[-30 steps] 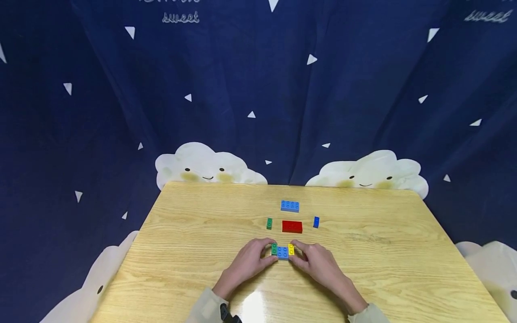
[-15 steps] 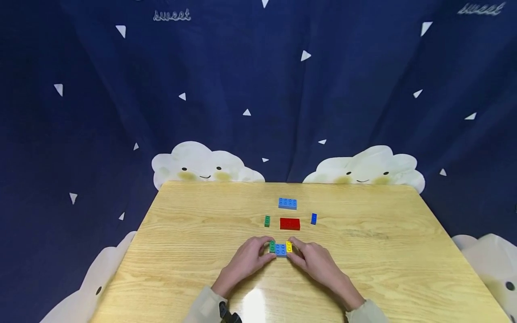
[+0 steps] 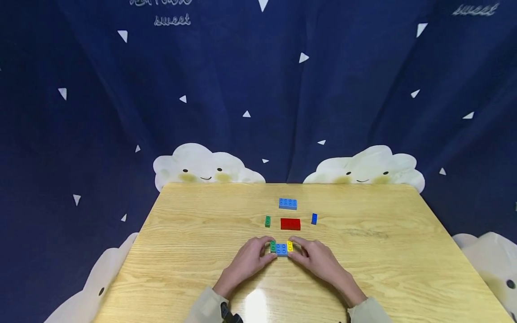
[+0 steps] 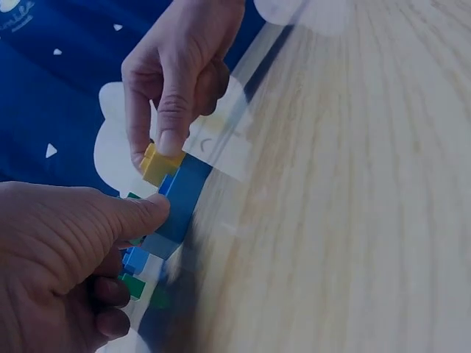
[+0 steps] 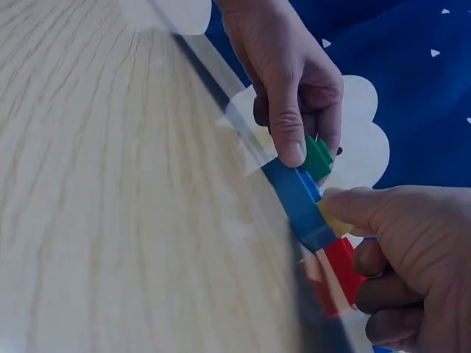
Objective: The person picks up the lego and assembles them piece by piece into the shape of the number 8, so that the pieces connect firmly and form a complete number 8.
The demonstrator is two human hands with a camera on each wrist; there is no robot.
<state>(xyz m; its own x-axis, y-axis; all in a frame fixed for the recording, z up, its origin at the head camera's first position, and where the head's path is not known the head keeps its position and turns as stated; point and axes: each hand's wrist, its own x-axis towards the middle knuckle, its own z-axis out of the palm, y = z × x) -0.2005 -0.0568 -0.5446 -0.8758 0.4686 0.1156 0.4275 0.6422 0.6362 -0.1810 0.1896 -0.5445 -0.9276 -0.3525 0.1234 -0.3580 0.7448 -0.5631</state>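
A blue building brick (image 3: 281, 250) sits on the table between both hands, with a green brick (image 3: 273, 246) on its left end and a yellow brick (image 3: 290, 246) on its right end. Thumb and fingers of my left hand (image 3: 248, 260) pinch the green brick front and back. On the other end, my right hand (image 3: 321, 262) pinches the yellow brick the same way. In the left wrist view the yellow brick (image 4: 160, 166) stands above the blue brick (image 4: 182, 202). The green brick (image 5: 317, 157) shows under the left thumb in the right wrist view.
Beyond the hands a red brick (image 3: 290, 224) lies on the wooden table (image 3: 194, 233). A small green brick (image 3: 268, 221) is to its left, a small dark blue brick (image 3: 314, 219) to its right. Farther back lies another blue brick (image 3: 288, 204). A dark curtain (image 3: 226, 80) hangs behind.
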